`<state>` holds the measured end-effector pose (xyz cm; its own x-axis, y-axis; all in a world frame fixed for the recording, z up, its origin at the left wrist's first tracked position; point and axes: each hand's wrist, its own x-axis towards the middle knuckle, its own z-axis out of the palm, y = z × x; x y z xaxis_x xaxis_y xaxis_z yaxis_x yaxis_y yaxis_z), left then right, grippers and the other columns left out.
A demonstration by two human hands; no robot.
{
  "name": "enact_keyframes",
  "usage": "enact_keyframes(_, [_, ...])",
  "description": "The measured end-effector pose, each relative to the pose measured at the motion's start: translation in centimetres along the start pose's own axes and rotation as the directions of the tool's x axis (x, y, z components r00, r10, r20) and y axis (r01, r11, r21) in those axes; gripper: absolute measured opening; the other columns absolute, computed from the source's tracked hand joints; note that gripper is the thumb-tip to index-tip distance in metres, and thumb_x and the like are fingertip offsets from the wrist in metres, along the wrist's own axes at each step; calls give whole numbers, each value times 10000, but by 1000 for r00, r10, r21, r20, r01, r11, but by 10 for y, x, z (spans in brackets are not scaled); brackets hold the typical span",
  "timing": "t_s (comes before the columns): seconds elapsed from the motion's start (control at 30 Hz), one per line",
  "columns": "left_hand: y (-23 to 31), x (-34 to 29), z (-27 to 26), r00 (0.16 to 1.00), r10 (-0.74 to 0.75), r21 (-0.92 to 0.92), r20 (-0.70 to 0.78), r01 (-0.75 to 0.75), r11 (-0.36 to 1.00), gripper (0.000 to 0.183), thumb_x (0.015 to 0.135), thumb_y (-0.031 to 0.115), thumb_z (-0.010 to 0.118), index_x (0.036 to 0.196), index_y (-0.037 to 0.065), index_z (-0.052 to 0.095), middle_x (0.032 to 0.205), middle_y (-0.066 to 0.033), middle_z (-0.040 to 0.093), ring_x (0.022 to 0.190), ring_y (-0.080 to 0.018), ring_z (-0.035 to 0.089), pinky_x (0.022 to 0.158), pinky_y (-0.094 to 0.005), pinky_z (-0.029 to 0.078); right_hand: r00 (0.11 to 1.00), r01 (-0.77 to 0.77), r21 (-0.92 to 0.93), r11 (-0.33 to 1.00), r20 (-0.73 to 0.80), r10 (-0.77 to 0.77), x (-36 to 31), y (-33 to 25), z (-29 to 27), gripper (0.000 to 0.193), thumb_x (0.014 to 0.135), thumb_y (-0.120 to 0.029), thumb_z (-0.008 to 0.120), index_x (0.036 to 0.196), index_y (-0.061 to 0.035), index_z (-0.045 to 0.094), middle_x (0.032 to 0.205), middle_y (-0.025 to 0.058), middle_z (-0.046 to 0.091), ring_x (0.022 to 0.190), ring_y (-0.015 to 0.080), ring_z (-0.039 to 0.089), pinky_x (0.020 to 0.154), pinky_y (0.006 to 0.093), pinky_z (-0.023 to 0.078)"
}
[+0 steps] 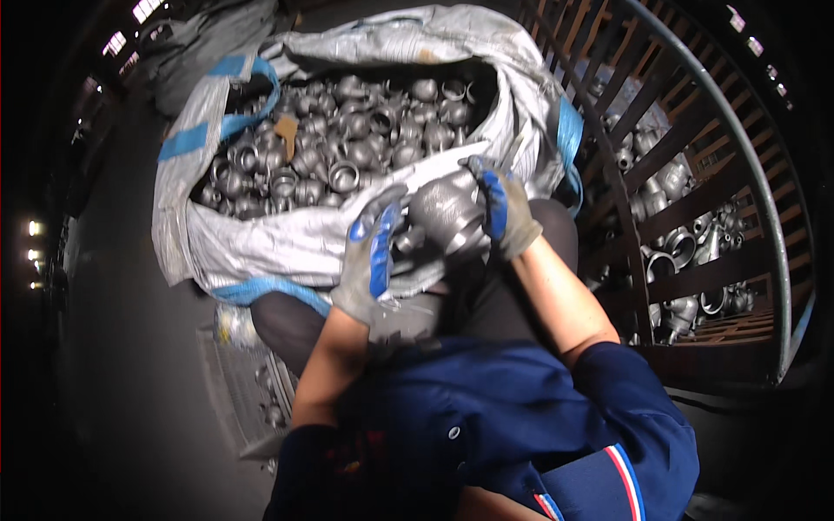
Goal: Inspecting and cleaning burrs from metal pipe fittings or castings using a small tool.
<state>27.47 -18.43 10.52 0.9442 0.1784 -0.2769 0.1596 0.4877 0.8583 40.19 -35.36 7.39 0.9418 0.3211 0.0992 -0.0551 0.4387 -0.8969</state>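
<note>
Bulk sack [261, 243] rim just ahead, metal cage [695, 200] close right; left hand [369, 256] and right hand [504, 208], both gloved, clasp 1 grey pipe fitting [447, 213].

Floor [130, 365]: dark, bare | Lighting: dim overall; bright lamps [35, 228] at far left, skylights [143, 9] at top | Right: curved metal cage [747, 156]

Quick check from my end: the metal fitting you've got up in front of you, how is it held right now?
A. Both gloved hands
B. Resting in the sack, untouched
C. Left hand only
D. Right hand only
A: the grey metal fitting sits between the left hand and the right hand, both gloved, above the sack.
</note>
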Motion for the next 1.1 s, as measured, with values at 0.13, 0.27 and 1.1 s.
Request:
enact_keyframes(0.13, [-6, 12, 7, 982, 184, 104, 40, -187, 977, 370, 911, 197, 533, 1218, -4, 481, 1088, -59, 559, 940, -102, 542, 749, -229, 470, 997, -30, -99, 995, -72, 23, -2, -1, 5, 196, 839, -207, 614, 944, -46, 657, 750, -27, 593, 564, 41, 480, 483, 187, 367])
enact_keyframes(0.27, [-8, 13, 10, 994, 88, 186, 63, -98, 978, 507, 867, 202, 603, 1282, -10, 404, 1134, -77, 535, 1000, -125, 528, 836, -240, 447, 982, -123, -49, 991, -149, 114, -1, -4, 14, 186, 826, -210, 634, 913, -49, 660, 668, -52, 544, 483, 21, 413, 429, 175, 308])
enact_keyframes(1.1, [-18, 5, 12, 977, 168, -38, 128, -165, 986, 485, 764, 87, 611, 1220, -3, 469, 1033, -43, 585, 902, -89, 552, 751, -203, 437, 990, 128, -424, 896, -5, -144, -13, -10, 23, 181, 827, -212, 637, 875, -38, 643, 677, -30, 569, 560, 23, 471, 506, 182, 378])
